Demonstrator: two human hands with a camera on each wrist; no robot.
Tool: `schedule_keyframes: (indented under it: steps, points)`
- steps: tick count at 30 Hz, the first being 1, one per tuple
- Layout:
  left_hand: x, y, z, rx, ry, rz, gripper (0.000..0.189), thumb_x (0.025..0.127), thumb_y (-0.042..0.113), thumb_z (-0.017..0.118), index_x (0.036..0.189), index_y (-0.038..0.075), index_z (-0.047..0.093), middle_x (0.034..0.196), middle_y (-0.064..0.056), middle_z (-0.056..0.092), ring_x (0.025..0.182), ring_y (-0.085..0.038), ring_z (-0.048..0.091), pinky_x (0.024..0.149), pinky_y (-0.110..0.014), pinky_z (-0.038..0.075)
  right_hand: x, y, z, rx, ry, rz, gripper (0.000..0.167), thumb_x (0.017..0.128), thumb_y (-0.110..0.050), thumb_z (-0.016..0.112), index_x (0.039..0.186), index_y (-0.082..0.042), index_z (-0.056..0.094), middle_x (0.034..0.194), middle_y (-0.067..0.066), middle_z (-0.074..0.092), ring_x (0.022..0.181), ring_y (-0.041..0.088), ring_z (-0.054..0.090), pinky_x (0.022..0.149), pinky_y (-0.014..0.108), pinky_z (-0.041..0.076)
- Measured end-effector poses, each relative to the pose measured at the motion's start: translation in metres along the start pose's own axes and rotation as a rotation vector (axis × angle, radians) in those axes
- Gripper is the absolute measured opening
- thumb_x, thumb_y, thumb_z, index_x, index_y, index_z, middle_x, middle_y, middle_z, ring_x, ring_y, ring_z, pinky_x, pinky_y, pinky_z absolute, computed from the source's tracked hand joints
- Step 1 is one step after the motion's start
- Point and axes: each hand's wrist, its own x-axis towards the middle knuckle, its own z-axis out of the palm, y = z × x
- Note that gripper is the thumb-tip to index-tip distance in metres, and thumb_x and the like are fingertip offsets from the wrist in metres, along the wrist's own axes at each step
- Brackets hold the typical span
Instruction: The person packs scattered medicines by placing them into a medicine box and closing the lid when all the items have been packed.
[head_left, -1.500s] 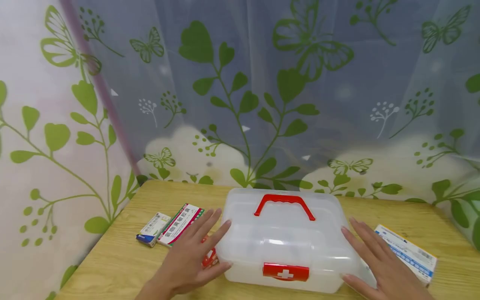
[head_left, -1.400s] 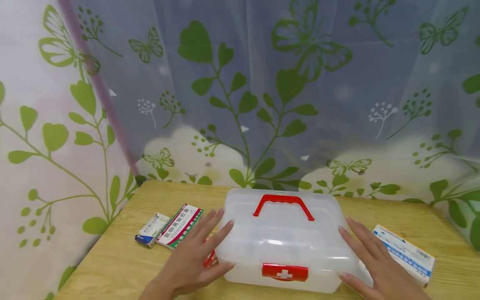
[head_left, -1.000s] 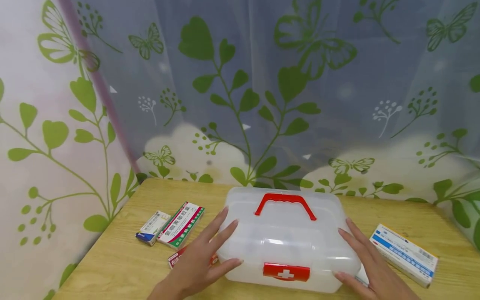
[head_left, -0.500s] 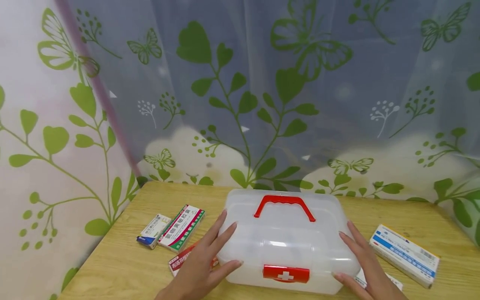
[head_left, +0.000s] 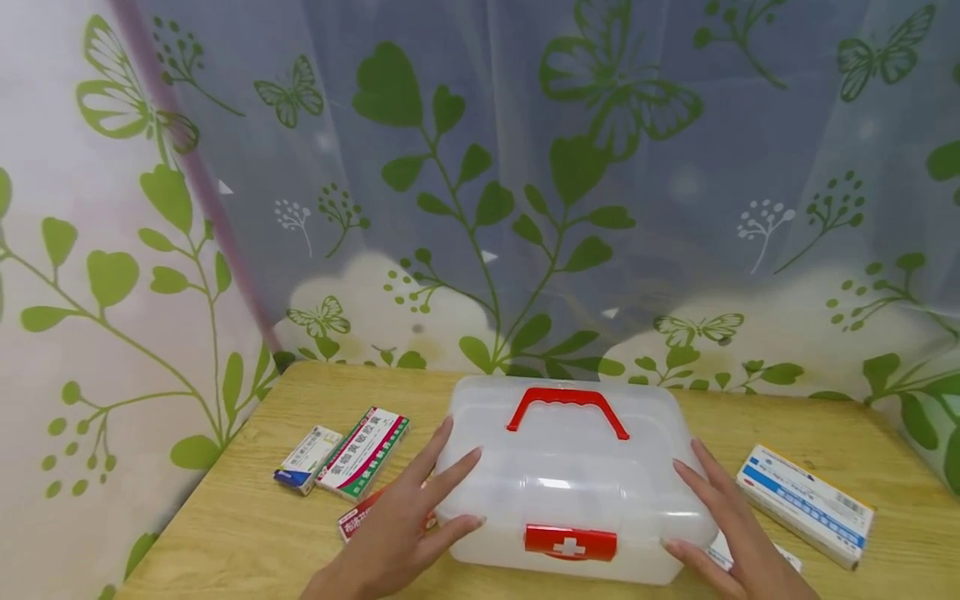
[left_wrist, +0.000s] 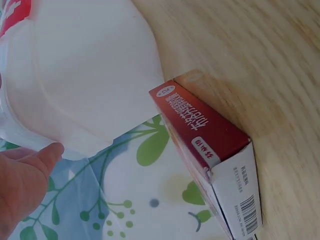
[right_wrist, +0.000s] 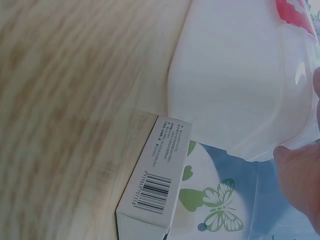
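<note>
- a box (head_left: 577,483) of translucent, milky-white plastic, with rounded corners and a glossy highlight toward the front.
- its lid (head_left: 600,462) is domed, sits closed over the base (head_left: 641,562) and bulges a little past it at the sides.
- a red handle (head_left: 567,397) with a wavy inner edge is set in the rear half of the lid, its bar toward the far side.
- a red latch (head_left: 570,543) bearing a white cross lies down across the front seam.
- the box stands upright on the wooden table (head_left: 247,517), long side across, latch facing the person.
</note>
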Motion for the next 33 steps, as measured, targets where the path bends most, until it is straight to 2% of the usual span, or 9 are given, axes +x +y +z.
schedule_keyframes:
  steps: [6, 12, 16, 22, 27, 33]
  points:
    - [0.003, 0.001, -0.005, -0.027, 0.015, -0.02, 0.063, 0.091, 0.042, 0.063, 0.147, 0.031, 0.038, 0.158, -0.007, 0.017, 0.137, -0.026, 0.032, 0.095, -0.045, 0.046, 0.004, -0.006, -0.005, -0.019, -0.035, 0.082, 0.085, 0.078, -0.01, 0.078, 0.15, -0.017, 0.032, 0.158, 0.006, 0.015, 0.136, -0.007, 0.01, 0.091, 0.0, 0.017]
    - [0.005, 0.003, -0.007, -0.006, 0.077, 0.026, 0.06, 0.09, 0.042, 0.064, 0.145, 0.028, 0.042, 0.155, -0.009, 0.024, 0.133, -0.026, 0.038, 0.094, -0.047, 0.047, 0.004, -0.009, -0.01, -0.023, -0.045, 0.121, 0.082, 0.079, -0.014, 0.078, 0.149, -0.022, 0.034, 0.157, 0.005, 0.017, 0.133, -0.01, 0.012, 0.089, 0.0, 0.017]
    - [0.007, 0.005, -0.007, -0.001, 0.126, 0.052, 0.059, 0.09, 0.04, 0.065, 0.144, 0.027, 0.045, 0.153, -0.01, 0.029, 0.129, -0.026, 0.044, 0.091, -0.047, 0.048, 0.004, -0.009, -0.013, 0.006, -0.034, 0.084, 0.089, 0.073, -0.013, 0.083, 0.148, -0.018, 0.035, 0.157, 0.01, 0.018, 0.135, -0.007, 0.013, 0.091, 0.001, 0.016]
    - [0.007, 0.006, -0.008, -0.005, 0.127, 0.014, 0.059, 0.089, 0.039, 0.066, 0.144, 0.029, 0.045, 0.153, -0.007, 0.03, 0.129, -0.025, 0.044, 0.091, -0.048, 0.048, 0.007, -0.009, -0.016, -0.032, 0.002, -0.026, 0.094, 0.063, -0.014, 0.088, 0.145, -0.012, 0.042, 0.154, 0.015, 0.025, 0.136, -0.003, 0.018, 0.094, 0.001, 0.02]
    - [0.01, 0.007, -0.011, -0.013, 0.121, -0.007, 0.06, 0.089, 0.04, 0.066, 0.144, 0.03, 0.044, 0.153, -0.006, 0.03, 0.13, -0.025, 0.043, 0.095, -0.049, 0.045, 0.01, -0.008, -0.019, -0.094, 0.023, -0.073, 0.092, 0.063, -0.015, 0.089, 0.143, -0.011, 0.044, 0.152, 0.016, 0.029, 0.135, -0.004, 0.019, 0.095, 0.001, 0.021]
    - [0.012, 0.009, -0.017, -0.037, 0.079, -0.053, 0.059, 0.091, 0.043, 0.063, 0.145, 0.032, 0.042, 0.154, -0.005, 0.028, 0.134, -0.025, 0.036, 0.1, -0.051, 0.04, 0.013, -0.012, -0.024, -0.145, -0.005, -0.051, 0.091, 0.066, -0.022, 0.087, 0.145, -0.017, 0.043, 0.154, 0.009, 0.028, 0.132, -0.01, 0.018, 0.094, -0.001, 0.019]
